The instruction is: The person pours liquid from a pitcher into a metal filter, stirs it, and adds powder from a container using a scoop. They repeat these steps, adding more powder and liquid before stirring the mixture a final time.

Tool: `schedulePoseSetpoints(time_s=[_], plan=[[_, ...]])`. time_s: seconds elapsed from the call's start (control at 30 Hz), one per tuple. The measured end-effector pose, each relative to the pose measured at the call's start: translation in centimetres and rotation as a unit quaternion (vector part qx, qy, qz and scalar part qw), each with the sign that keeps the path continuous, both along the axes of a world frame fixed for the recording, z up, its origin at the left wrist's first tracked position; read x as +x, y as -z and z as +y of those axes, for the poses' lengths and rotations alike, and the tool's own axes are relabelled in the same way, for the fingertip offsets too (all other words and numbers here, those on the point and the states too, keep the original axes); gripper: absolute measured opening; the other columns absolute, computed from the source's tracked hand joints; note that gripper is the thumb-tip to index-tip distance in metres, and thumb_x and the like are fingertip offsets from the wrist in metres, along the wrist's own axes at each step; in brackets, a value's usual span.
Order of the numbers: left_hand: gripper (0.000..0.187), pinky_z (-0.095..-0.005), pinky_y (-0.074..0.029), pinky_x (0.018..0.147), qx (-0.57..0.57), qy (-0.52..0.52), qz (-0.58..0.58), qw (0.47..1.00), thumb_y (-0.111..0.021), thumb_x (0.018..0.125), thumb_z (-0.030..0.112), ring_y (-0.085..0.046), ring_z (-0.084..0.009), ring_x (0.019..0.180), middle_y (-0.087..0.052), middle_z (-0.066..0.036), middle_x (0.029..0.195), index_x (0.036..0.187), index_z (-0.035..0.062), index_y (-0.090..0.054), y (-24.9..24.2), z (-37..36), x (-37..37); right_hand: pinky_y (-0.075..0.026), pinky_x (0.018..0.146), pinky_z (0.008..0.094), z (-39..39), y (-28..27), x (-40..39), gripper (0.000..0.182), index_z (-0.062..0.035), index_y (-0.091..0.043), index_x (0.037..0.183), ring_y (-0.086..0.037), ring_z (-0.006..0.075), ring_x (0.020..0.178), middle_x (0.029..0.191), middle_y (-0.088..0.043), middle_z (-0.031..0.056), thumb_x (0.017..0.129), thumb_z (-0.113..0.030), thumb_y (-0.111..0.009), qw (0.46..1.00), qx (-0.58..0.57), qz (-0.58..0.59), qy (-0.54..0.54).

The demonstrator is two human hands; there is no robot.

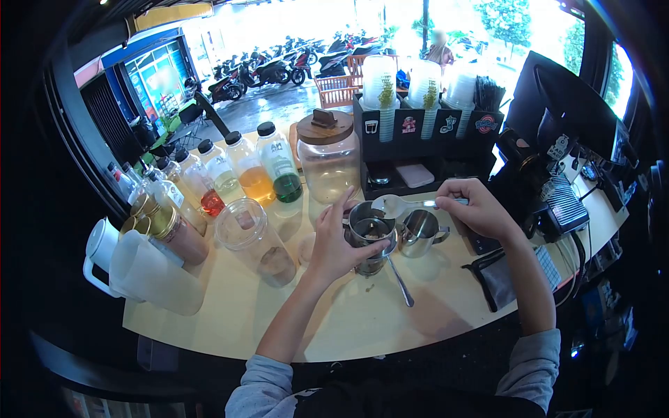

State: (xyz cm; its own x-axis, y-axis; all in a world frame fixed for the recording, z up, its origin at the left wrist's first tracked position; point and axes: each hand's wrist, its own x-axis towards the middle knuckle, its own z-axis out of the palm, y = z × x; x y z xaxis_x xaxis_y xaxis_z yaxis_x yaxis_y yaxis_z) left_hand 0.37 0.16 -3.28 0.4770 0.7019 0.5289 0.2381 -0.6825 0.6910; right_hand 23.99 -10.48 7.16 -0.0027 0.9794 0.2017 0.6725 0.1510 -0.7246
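My left hand [336, 240] is wrapped around the rim and side of a metal cup [362, 213], with dark bits visible inside. In my right hand [475, 207] is the handle of a spoon [396, 205], its pale bowl at the cup's rim. What the spoon carries, if anything, I cannot make out. Just right of the cup stands a small steel pitcher [420, 235]. A metal teaspoon [401, 282] lies by the cup's base, pointing toward me. To the left, a clear plastic jar [240, 226] holds some brown contents.
Syrup bottles [252, 174] line the back left, with plastic jugs [157, 275] nearer. A wooden-lidded glass jar [327, 164] and a black cup organizer [425, 129] stand behind. On the right are a dark cloth [491, 279] and a monitor [557, 104]. A person [439, 50] is outside.
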Motion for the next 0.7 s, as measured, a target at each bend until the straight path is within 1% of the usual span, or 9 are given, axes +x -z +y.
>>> schedulePoseSetpoints(time_s=[0.07,0.2,0.27,0.4,0.5,0.57,0.6,0.67,0.7], plan=[[0.108,-0.0410,-0.041,0.097,0.045,-0.013,0.024,0.999,-0.088,0.058,0.038,-0.054,-0.0269,0.111,-0.056,-0.015,0.118,0.142,0.0069,-0.028,0.1,0.1,0.0,-0.046,0.066,0.0283,0.0,-0.1,-0.2,0.021,0.0035,-0.060,0.084,-0.054,0.0092,0.071,0.073,-0.060,0.0050,0.086,-0.018,-0.059,1.000,0.005,0.018,-0.010],[0.108,-0.0427,-0.037,0.101,0.073,-0.024,0.020,0.997,-0.088,0.059,0.038,-0.050,-0.0274,0.116,-0.053,-0.014,0.124,0.143,0.0075,-0.026,0.3,-0.1,-0.5,-0.047,0.064,0.0297,-0.7,-0.6,-1.5,0.021,0.0041,-0.060,0.085,-0.056,0.0113,0.069,0.071,-0.061,0.0075,0.086,-0.017,-0.058,0.999,0.026,-0.020,-0.027],[0.109,-0.0441,-0.032,0.105,0.063,-0.020,0.021,0.998,-0.088,0.059,0.037,-0.045,-0.0278,0.122,-0.049,-0.013,0.130,0.143,0.0082,-0.025,0.2,-0.2,-0.7,-0.048,0.061,0.0304,-1.0,-0.9,-2.2,0.021,0.0050,-0.059,0.087,-0.058,0.0137,0.065,0.070,-0.061,0.0115,0.086,-0.016,-0.057,0.995,0.041,-0.079,-0.042],[0.110,-0.0445,-0.030,0.107,0.063,-0.025,0.029,0.997,-0.087,0.059,0.039,-0.043,-0.0283,0.125,-0.047,-0.012,0.133,0.144,0.0084,-0.025,-0.2,-0.5,-1.2,-0.049,0.060,0.0320,-1.0,-1.0,-2.5,0.021,0.0058,-0.059,0.088,-0.059,0.0162,0.063,0.071,-0.060,0.0152,0.086,-0.015,-0.057,0.996,0.037,-0.073,-0.042],[0.109,-0.0444,-0.028,0.107,0.070,-0.026,0.027,0.997,-0.086,0.059,0.040,-0.041,-0.0283,0.126,-0.046,-0.012,0.135,0.143,0.0082,-0.025,-0.4,-0.7,-1.7,-0.049,0.061,0.0304,-0.9,-0.7,-2.3,0.021,0.0058,-0.060,0.088,-0.058,0.0140,0.062,0.071,-0.061,0.0120,0.086,-0.015,-0.058,0.996,0.044,-0.069,-0.040],[0.108,-0.0449,-0.028,0.108,0.073,-0.033,0.026,0.996,-0.086,0.061,0.041,-0.040,-0.0289,0.127,-0.045,-0.013,0.136,0.143,0.0078,-0.025,-0.5,-0.9,-2.1,-0.048,0.059,0.0278,-1.0,-0.7,-2.2,0.021,0.0054,-0.063,0.086,-0.057,0.0105,0.063,0.071,-0.062,0.0073,0.085,-0.015,-0.059,1.000,0.003,0.003,-0.003],[0.108,-0.0449,-0.028,0.108,0.074,-0.035,0.026,0.996,-0.086,0.061,0.041,-0.040,-0.0289,0.127,-0.045,-0.013,0.136,0.143,0.0078,-0.025,-0.5,-0.9,-2.3,-0.048,0.059,0.0278,-0.8,-0.7,-2.2,0.021,0.0054,-0.063,0.086,-0.057,0.0105,0.063,0.071,-0.062,0.0073,0.085,-0.015,-0.059,1.000,0.004,0.003,-0.006],[0.105,-0.0448,-0.028,0.107,0.087,-0.039,0.013,0.995,-0.083,0.062,0.045,-0.041,-0.0308,0.126,-0.044,-0.013,0.135,0.142,0.0051,-0.027,-0.5,-0.9,-2.8,-0.046,0.058,0.0250,-0.3,-0.8,-1.9,0.020,0.0038,-0.065,0.085,-0.056,0.0079,0.065,0.073,-0.063,0.0039,0.085,-0.015,-0.060,0.998,-0.028,0.052,0.015],[0.105,-0.0448,-0.028,0.107,0.089,-0.042,0.013,0.995,-0.083,0.062,0.045,-0.041,-0.0308,0.126,-0.044,-0.013,0.135,0.142,0.0051,-0.027,-0.6,-0.9,-3.2,-0.040,0.051,0.0217,0.1,-0.6,-1.8,0.017,0.0025,-0.065,0.083,-0.049,0.0051,0.056,0.065,-0.056,0.0002,0.086,-0.014,-0.060,0.992,-0.044,0.117,0.022]])
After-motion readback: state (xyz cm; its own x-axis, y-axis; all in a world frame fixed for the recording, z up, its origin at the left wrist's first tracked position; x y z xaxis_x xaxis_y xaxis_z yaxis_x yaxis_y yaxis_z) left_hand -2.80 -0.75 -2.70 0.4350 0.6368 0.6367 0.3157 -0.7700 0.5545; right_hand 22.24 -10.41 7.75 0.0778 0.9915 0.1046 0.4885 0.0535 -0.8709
